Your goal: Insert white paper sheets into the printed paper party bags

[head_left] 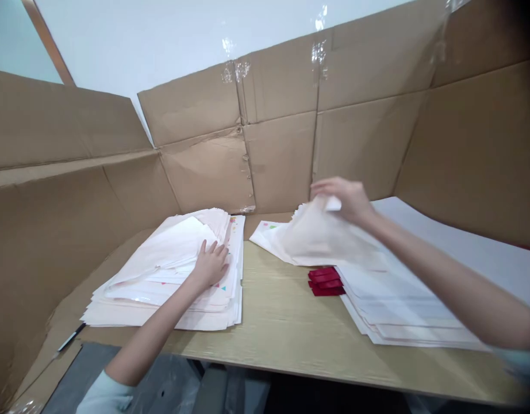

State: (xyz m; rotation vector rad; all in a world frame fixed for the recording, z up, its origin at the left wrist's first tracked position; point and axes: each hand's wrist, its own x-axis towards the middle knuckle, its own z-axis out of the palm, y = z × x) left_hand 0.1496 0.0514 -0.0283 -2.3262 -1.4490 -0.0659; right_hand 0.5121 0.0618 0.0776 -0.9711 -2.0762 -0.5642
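My left hand rests palm down on a wide pile of pale paper sheets, its fingers spread near the pile's right side. Several loose sheets lie crumpled on top. My right hand pinches the raised corner of a thin, pale, crinkled sheet, lifting it off a second pile of white sheets. Under the lifted sheet, a white sheet with small coloured triangles shows. A small stack of flat red pieces lies at that second pile's left edge, touching it.
Folded cardboard panels wall the back and left of the light wood-grain table. A black marker lies at the left on cardboard. A white board stands behind the right pile. The table's front edge runs along the bottom.
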